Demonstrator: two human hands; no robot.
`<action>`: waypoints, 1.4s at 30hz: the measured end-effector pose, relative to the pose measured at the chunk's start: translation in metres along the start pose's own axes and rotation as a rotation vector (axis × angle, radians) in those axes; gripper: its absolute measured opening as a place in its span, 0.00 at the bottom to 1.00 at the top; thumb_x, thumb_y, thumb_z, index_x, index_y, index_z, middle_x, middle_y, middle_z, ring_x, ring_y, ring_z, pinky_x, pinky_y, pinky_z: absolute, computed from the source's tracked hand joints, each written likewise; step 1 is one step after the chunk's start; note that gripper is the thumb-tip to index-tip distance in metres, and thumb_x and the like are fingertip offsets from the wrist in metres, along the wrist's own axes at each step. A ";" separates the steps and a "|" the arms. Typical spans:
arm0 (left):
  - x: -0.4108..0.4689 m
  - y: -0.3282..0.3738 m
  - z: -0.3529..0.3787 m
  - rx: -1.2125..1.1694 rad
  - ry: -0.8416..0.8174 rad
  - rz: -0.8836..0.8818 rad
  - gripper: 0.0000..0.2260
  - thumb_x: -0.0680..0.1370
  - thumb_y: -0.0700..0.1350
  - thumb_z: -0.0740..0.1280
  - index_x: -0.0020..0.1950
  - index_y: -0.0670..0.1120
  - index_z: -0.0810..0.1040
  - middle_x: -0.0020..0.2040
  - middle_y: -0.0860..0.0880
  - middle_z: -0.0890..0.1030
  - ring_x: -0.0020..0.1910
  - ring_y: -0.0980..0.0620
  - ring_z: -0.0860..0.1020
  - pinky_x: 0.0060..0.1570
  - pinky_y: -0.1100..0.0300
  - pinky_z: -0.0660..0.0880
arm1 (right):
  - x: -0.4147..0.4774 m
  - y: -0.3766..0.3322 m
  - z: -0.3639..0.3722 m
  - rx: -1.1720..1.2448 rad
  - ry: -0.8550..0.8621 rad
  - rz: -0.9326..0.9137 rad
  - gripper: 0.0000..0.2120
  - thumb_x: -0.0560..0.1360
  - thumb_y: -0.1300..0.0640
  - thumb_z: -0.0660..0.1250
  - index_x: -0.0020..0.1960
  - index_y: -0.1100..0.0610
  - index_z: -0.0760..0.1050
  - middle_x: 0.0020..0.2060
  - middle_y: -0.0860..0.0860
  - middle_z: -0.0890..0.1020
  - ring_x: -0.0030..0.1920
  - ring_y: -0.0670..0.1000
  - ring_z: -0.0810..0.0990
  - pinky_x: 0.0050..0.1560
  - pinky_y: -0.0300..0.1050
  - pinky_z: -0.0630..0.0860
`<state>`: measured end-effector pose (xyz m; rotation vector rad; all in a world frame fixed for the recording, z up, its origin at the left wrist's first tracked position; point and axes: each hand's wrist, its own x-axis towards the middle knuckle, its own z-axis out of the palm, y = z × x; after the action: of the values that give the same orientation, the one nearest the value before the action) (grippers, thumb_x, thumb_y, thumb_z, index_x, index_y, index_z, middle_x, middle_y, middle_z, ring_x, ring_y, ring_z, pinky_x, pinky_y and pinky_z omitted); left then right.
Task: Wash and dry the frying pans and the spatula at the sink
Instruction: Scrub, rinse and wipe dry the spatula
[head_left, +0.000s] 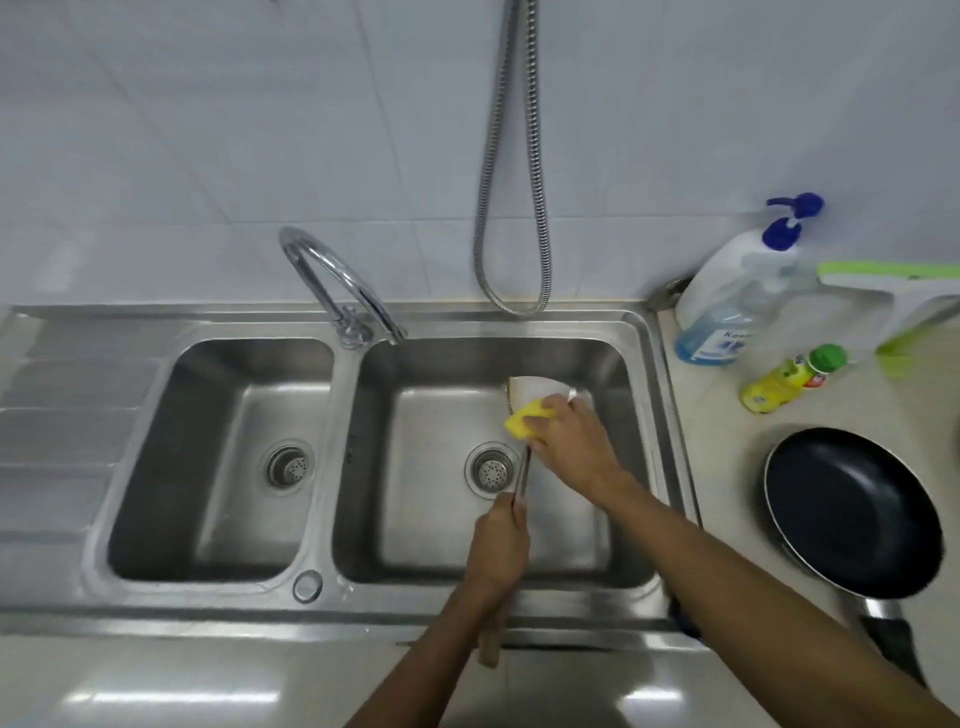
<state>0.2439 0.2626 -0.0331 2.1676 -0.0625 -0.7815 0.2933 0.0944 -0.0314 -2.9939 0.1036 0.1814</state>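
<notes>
Over the right basin of the steel double sink (343, 452), my left hand (497, 551) grips the handle of the spatula (522, 475), whose pale blade points away from me. My right hand (569, 434) presses a yellow sponge (525, 420) onto that blade, covering most of it. A black frying pan (852, 512) rests on the counter to the right of the sink, its dark handle pointing toward me. Only this one pan is in view.
A curved tap (332, 280) stands between the basins, and a metal hose (511, 208) hangs on the tiled wall. On the right counter stand a pump soap bottle (727, 306), a small yellow bottle (789, 379) and a green-and-white scraper (904, 296). A drainboard (67, 410) lies left.
</notes>
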 end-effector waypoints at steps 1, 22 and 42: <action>-0.011 -0.002 -0.010 0.027 0.018 0.017 0.15 0.86 0.49 0.55 0.54 0.41 0.77 0.46 0.38 0.84 0.45 0.38 0.81 0.42 0.52 0.74 | 0.009 -0.006 0.000 -0.053 0.031 -0.020 0.09 0.71 0.49 0.75 0.51 0.48 0.85 0.56 0.56 0.79 0.49 0.63 0.78 0.49 0.53 0.78; -0.054 0.001 -0.071 0.130 0.129 0.096 0.14 0.86 0.50 0.56 0.55 0.42 0.76 0.39 0.48 0.80 0.32 0.52 0.75 0.28 0.65 0.67 | 0.036 -0.026 -0.020 0.148 0.483 0.110 0.03 0.76 0.55 0.71 0.45 0.54 0.83 0.46 0.54 0.79 0.45 0.58 0.75 0.48 0.51 0.75; -0.049 0.009 -0.100 -0.872 -0.299 -0.052 0.18 0.85 0.49 0.59 0.61 0.36 0.76 0.29 0.49 0.69 0.19 0.58 0.62 0.16 0.67 0.63 | 0.018 -0.051 -0.043 0.687 0.493 0.220 0.09 0.80 0.48 0.67 0.54 0.50 0.83 0.49 0.50 0.81 0.51 0.51 0.77 0.51 0.44 0.70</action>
<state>0.2618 0.3389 0.0464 1.2288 0.1574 -0.9351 0.3204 0.1379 0.0158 -2.2702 0.4447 -0.4768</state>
